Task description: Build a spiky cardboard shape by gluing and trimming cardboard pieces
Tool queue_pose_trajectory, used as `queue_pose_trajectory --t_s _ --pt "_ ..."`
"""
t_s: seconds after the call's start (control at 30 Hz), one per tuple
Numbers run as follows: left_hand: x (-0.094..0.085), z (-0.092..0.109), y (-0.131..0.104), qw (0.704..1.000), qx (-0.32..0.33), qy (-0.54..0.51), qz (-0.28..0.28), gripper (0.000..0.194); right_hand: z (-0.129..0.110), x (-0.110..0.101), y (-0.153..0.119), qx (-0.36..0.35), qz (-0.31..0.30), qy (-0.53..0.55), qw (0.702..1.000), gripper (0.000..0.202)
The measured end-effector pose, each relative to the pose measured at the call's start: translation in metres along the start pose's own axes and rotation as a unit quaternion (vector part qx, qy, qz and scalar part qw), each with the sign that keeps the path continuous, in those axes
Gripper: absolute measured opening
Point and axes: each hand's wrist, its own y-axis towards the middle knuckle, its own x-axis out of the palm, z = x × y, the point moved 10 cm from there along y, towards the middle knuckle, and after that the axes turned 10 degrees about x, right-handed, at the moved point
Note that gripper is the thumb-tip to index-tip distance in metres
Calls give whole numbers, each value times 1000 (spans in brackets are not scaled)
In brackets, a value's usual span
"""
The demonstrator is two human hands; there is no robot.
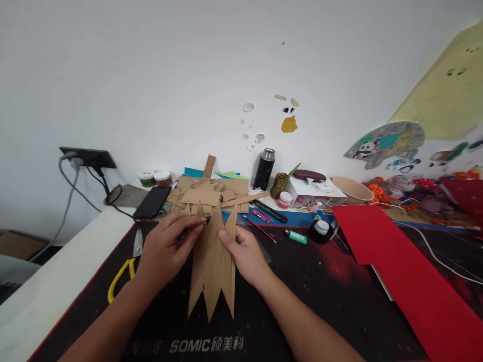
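Note:
A piece of brown cardboard [213, 266] with jagged, pointed cuts at its top and bottom stands out in front of me over the dark desk mat. My right hand [247, 251] grips its right side, thumb on the front face and fingers behind. At the upper left edge, beside a notch between two points, my left hand [171, 244] is closed in a pinch. Something small and dark shows at those fingertips, too small to name. Yellow-handled scissors [123, 276] lie left of the cardboard, partly covered by my left forearm.
Behind the cardboard are cardboard scraps [202, 193], a black phone [152, 202] and a black bottle [264, 170]. To the right lie a red pencil [260, 229], a box cutter [270, 211], a green lighter [296, 237] and a large red sheet [392, 266].

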Motion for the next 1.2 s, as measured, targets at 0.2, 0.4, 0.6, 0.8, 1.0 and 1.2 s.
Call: queue_pose_trajectory --t_s 0.2,0.4,0.6,0.8,1.0,1.2 --pt "8 10 1 989 85 112 -41 17 2 5 -1 10 -9 -6 1000 50" --pt "11 13 2 981 116 136 -77 18 0 6 -1 6 -12 0 1000 49" --pt "11 19 2 975 146 149 -81 13 1 5 -1 12 -10 8 1000 49" --pt "9 18 2 977 151 136 -63 14 1 -2 2 5 8 33 999 49" --pt "12 10 0 983 128 109 -74 16 -1 -2 2 15 7 39 999 50" --pt "13 7 0 986 119 78 -87 15 2 -2 2 44 -1 50 998 53"
